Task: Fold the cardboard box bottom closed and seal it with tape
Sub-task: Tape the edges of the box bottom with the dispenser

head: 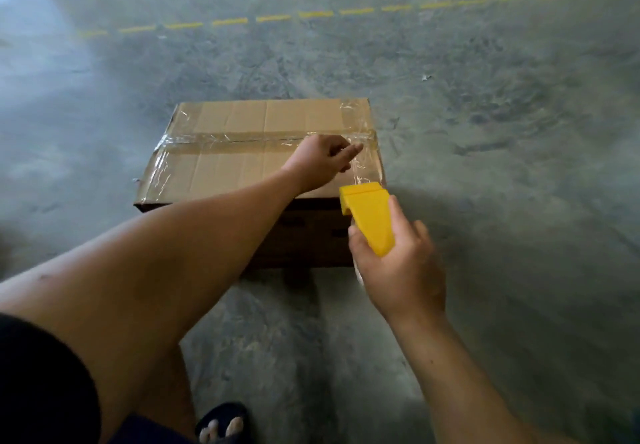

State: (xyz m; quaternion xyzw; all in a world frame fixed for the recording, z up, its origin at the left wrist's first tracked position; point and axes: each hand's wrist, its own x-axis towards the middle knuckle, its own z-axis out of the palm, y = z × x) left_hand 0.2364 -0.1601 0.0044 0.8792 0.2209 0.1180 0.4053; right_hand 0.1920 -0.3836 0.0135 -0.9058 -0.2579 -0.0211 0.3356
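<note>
box: cardboard box (242, 166) sits on the concrete floor (485, 132), flaps folded shut, clear tape (221, 138) along the centre seam plus strips down the left and right edges

left hand: left hand (320, 159) pressing the tape at the right end of the seam, fingers loosely curled, not gripping anything I can see

right hand: right hand (398, 263) wrapped around the yellow tape dispenser (369, 216), just off the near-right corner

key relation: tape runs far-to-near from the left hand to the dispenser, so probably the cut comes next

hard to see: roll and blade hidden
</note>
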